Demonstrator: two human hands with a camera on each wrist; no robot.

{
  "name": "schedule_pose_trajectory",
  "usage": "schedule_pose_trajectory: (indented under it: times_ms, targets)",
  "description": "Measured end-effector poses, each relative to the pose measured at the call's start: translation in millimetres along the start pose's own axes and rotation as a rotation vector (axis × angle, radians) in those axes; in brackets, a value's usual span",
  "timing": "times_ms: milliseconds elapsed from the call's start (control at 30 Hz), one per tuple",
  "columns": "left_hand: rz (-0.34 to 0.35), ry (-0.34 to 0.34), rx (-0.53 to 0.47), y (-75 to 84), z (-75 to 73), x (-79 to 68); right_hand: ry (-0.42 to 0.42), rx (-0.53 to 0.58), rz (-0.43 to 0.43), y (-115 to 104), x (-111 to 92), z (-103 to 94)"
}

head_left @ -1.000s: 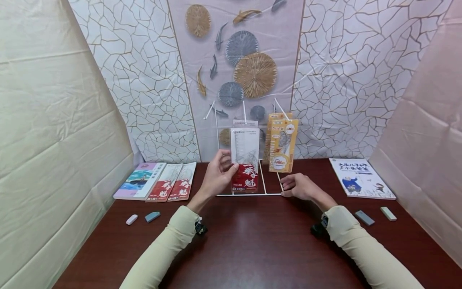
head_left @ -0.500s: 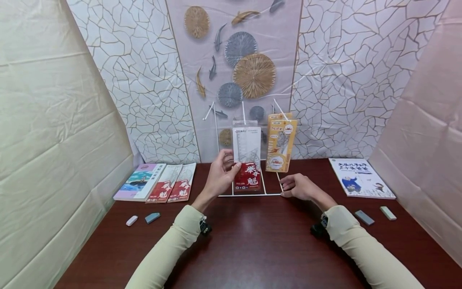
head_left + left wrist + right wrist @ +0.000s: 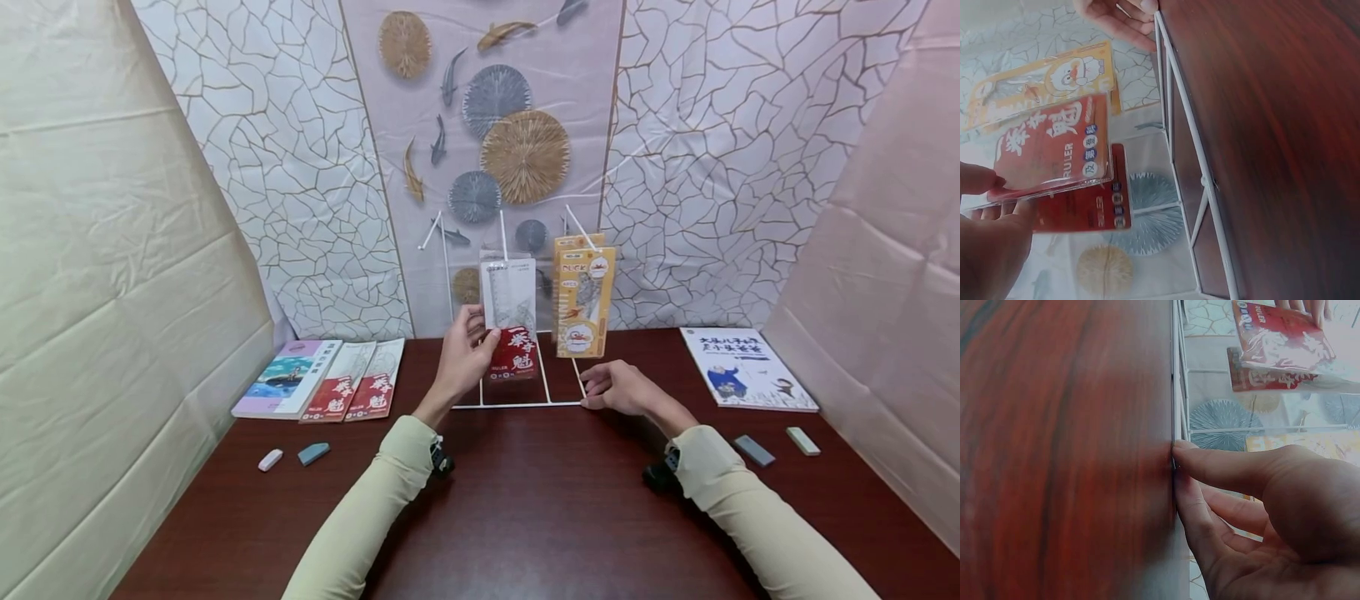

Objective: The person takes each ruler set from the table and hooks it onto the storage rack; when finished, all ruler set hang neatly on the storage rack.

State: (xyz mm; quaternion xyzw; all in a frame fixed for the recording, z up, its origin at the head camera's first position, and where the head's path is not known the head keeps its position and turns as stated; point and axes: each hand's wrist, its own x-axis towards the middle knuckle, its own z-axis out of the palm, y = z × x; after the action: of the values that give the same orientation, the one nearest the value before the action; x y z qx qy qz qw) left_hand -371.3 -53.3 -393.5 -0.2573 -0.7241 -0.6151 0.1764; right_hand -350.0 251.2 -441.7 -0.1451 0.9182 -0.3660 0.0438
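Note:
My left hand (image 3: 465,354) pinches a red-and-white ruler set pack (image 3: 513,304) by its left edge, thumb in front and fingers behind. The pack is upright at the front end of the middle hook of a white wire display rack (image 3: 517,406); whether its hole is on the hook cannot be made out. Behind it hangs a second ruler set pack (image 3: 1085,215), mostly covered in the head view. Down at the rack's front right corner, my right hand (image 3: 621,388) pinches the base wire between thumb and fingers. Yellow duck packs (image 3: 587,304) hang from the right hook.
On the left lie a book (image 3: 287,379), two more ruler packs (image 3: 360,379), and white and blue erasers (image 3: 313,453). A white book (image 3: 746,367) and two erasers (image 3: 753,450) lie on the right. The rack's left hook (image 3: 429,229) carries nothing. A patterned cloth backdrop stands behind.
My left hand has raised the ruler set pack slightly, and the left forearm has swung to the right. The right hand stays at the rack's corner. The yellow packs have swayed a little.

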Motion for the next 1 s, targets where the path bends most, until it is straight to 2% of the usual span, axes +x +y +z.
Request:
schedule_pose_trajectory:
  times_ms: [100,200,367,433,567,667,733,800,900,1000]
  targets:
    - [-0.026,-0.004,0.036,0.4,-7.5,-2.9,-0.001,0.008,-0.001,-1,0,0.5]
    - [-0.04,-0.028,0.068,-0.5,-21.6,-7.3,-0.001,0.014,0.001,-1,0,0.9]
    - [-0.063,-0.085,0.16,-9.9,-61.5,-15.6,-0.008,0.017,0.006,-2,-1,0.6]
    - [-0.076,-0.086,0.276,-15.2,-81.9,-18.8,-0.012,0.02,0.007,-3,-1,0.3]
    - [-0.147,-0.077,0.606,-27.6,-120.8,-27.1,-0.017,0.02,0.008,-3,-2,-0.1]
    - [-0.235,-0.134,0.797,-35.9,-140.4,-35.0,-0.017,0.016,0.006,-3,-2,0.0]
    - [-0.302,-0.204,0.87,-39.6,-147.2,-39.3,-0.016,0.016,0.005,-3,-2,0.3]
    - [-0.338,-0.274,0.906,-41.0,-149.9,-42.1,-0.016,0.018,0.002,-3,-3,0.3]
    - [-0.337,-0.344,0.941,-40.2,-149.1,-43.1,-0.01,0.022,0.001,-3,-3,0.2]
    - [-0.296,-0.368,0.93,-37.5,-146.4,-42.9,-0.009,0.024,-0.001,-3,-2,-0.1]
